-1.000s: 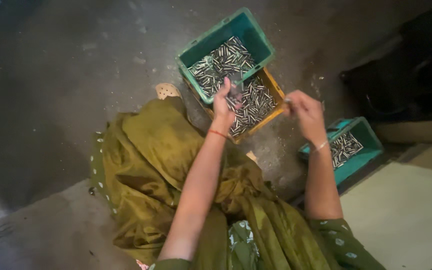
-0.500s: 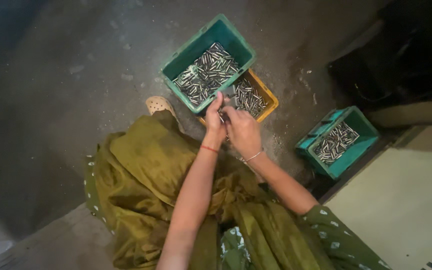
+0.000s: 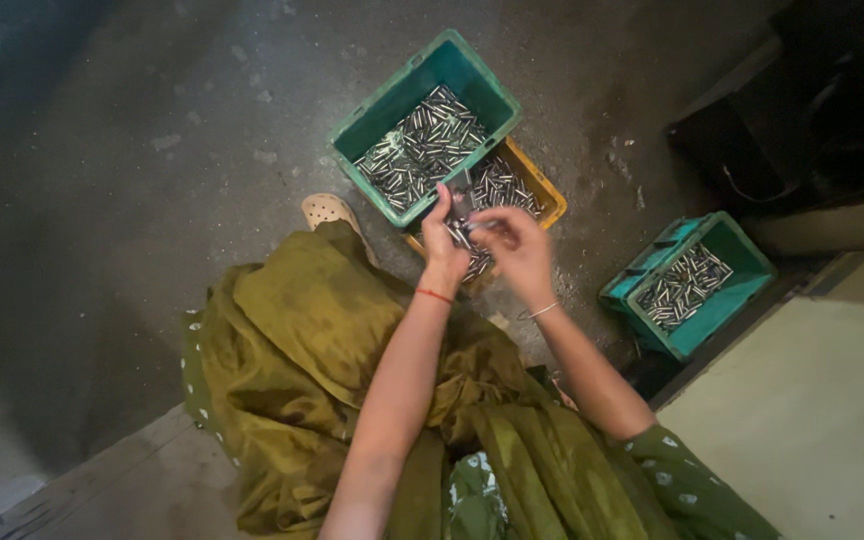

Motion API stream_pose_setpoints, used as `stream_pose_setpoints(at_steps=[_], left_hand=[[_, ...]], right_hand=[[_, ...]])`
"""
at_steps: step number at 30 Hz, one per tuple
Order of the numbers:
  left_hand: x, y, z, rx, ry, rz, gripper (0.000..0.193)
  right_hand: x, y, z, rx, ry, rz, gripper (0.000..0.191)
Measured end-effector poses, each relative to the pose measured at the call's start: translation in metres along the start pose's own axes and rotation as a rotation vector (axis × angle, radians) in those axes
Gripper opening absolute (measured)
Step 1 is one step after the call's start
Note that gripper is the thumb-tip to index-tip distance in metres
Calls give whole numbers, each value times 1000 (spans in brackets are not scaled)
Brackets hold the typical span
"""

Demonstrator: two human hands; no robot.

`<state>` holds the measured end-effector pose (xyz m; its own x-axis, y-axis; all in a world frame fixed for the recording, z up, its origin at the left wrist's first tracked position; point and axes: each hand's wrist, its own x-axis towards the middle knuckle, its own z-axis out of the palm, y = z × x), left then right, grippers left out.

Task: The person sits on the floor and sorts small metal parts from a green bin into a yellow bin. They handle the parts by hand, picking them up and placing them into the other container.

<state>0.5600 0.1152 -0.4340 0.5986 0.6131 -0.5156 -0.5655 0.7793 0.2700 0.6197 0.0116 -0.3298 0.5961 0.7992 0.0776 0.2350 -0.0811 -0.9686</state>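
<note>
My left hand [image 3: 442, 235] and my right hand [image 3: 517, 245] meet over the near edge of a yellow crate [image 3: 544, 192] of small shiny metal parts. Both hands pinch a small metal part [image 3: 464, 228] between them. A green crate [image 3: 422, 85] filled with several similar metal pieces sits just beyond, overlapping the yellow one. A red thread circles my left wrist, a thin bangle my right.
A second green crate [image 3: 747, 285] of metal pieces stands to the right on the grey concrete floor [image 3: 152, 150]. Olive-green cloth [image 3: 292, 340] covers my lap. A pale sandal [image 3: 327, 210] pokes out at left. Dark objects [image 3: 802, 110] fill the upper right.
My right hand came in from near the right-hand crate to meet my left hand over the yellow crate. The view shifted slightly.
</note>
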Motion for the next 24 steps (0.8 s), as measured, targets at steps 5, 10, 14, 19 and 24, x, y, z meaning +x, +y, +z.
stream_pose_setpoints(at_steps=[5,10,14,19,24], left_hand=[[-7,4,4,127,-136,18,31],[-10,5,7,222,-183,-32,35],[-10,4,6,199,-223,-32,37],[-17,1,9,273,-230,-7,36],[-22,-3,13,261,-215,14,37]], right_hand=[[18,29,-17,512,42,331,23],[21,45,-22,594,-75,395,23],[15,48,-25,716,-80,436,23],[16,49,-24,508,-28,431,26],[12,38,-33,430,-43,445,25]])
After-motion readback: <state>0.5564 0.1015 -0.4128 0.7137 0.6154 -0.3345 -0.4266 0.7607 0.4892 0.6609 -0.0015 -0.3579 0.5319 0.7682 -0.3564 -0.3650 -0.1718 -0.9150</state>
